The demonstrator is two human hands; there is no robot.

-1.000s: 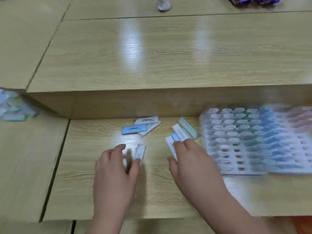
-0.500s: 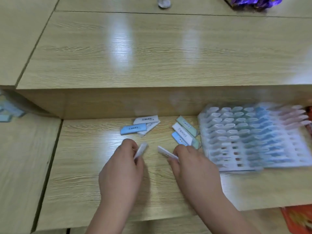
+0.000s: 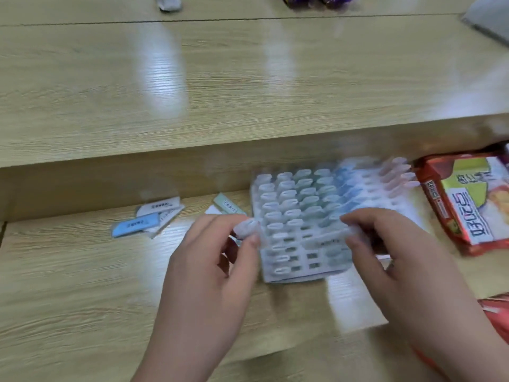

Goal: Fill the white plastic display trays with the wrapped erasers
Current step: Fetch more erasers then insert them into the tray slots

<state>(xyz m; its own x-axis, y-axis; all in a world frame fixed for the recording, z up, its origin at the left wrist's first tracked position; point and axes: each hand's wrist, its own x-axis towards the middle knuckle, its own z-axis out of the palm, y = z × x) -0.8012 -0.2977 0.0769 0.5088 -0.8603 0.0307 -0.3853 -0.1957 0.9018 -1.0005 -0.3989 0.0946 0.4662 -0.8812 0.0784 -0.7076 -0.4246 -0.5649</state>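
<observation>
Presently: left hand (image 3: 209, 277), right hand (image 3: 399, 257) each pinch a wrapped eraser (image 3: 246, 228) over white tray (image 3: 268, 274); risk: hurried aim misses slot, eraser slips.

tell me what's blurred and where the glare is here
Head view: motion blur smears the white tray, worst on its right, and the erasers pinched by the left hand and right hand; glare streaks cross the upper shelf; the blue eraser looks sharper.

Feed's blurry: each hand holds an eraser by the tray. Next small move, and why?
Probably press the white eraser in the right hand into an empty near-row slot of the tray: it hangs over those, and far rows look filled. The left hand pinches a second eraser to follow.
</observation>
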